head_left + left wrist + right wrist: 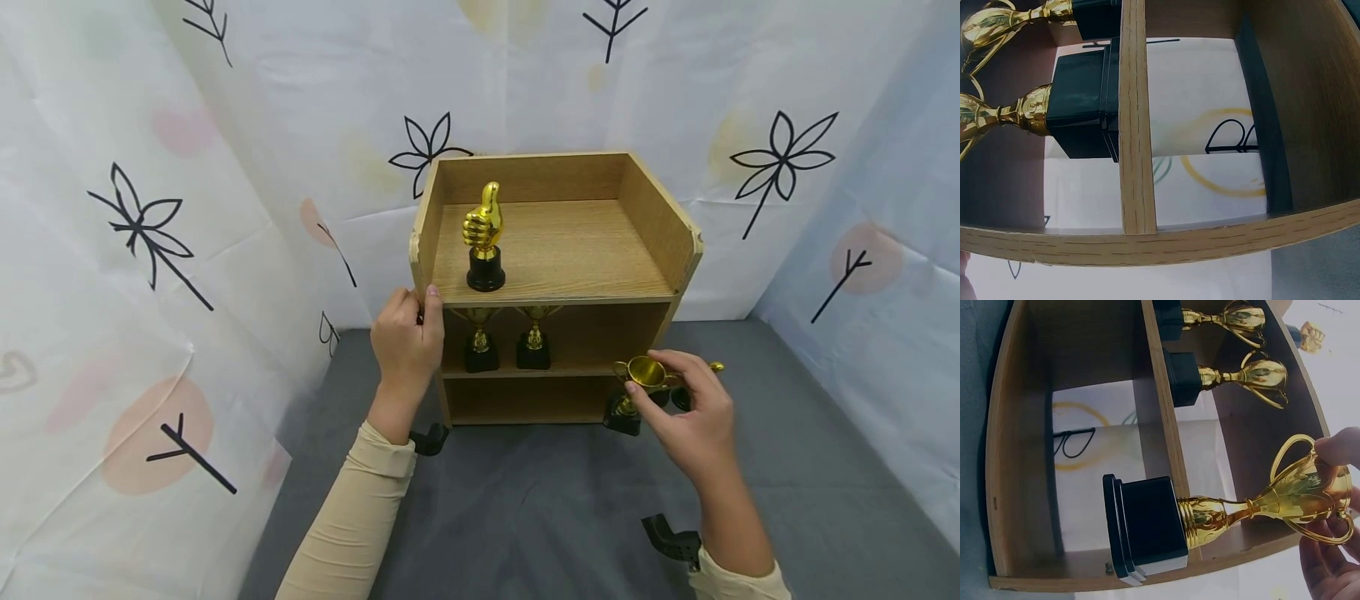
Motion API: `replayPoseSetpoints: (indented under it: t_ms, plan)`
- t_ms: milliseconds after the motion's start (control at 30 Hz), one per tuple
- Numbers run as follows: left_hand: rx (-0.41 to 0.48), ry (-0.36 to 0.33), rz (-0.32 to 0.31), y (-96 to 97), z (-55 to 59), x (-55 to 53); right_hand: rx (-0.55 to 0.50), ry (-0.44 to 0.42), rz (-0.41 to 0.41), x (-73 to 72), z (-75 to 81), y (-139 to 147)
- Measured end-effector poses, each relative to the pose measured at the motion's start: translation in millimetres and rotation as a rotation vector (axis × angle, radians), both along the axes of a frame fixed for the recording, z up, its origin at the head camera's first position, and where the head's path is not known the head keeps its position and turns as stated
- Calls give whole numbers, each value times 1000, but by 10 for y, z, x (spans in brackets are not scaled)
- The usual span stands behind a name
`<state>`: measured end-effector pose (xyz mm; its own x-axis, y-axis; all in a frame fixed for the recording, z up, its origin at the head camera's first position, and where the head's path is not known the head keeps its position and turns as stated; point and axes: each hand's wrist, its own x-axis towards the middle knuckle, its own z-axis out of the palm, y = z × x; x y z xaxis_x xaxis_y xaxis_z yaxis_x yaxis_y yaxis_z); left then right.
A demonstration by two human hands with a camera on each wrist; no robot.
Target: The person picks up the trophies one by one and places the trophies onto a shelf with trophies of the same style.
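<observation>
A small wooden shelf (555, 298) stands in front of me. With my left hand (408, 342) I grip its left side just below the top board, thumb at the front edge. My right hand (693, 408) pinches a gold trophy cup (1300, 490) by its bowl, in front of the shelf's right side. The cup's black square base (1150, 525) hangs below the bowl in the head view. Two similar trophy cups (481, 342) (534, 340) stand side by side on the middle level. On the top board is a gold thumbs-up trophy (484, 237) with a round black base.
Behind my right hand, partly hidden, are more black bases (680, 398) and a gold piece (717, 367). The shelf's lowest level (525, 402) lies under the two cups. Grey cloth (525, 508) covers the table, and patterned white fabric (540, 92) hangs around it.
</observation>
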<state>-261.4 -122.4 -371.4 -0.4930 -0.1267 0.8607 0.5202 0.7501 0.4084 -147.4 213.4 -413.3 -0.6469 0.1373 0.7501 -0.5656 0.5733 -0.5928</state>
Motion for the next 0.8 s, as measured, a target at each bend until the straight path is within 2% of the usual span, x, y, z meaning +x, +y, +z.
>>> replayPoseSetpoints:
  t_ms: [233,500,800]
  plan:
    - [5,14,9,2,-2,-5,51,21,2,-43,50,-50]
    - [8,23,5,13,3,-6,46,21,39,-77,108,-88]
    - [-8,-9,18,3,1,11,77,30,51,-114,196,-108]
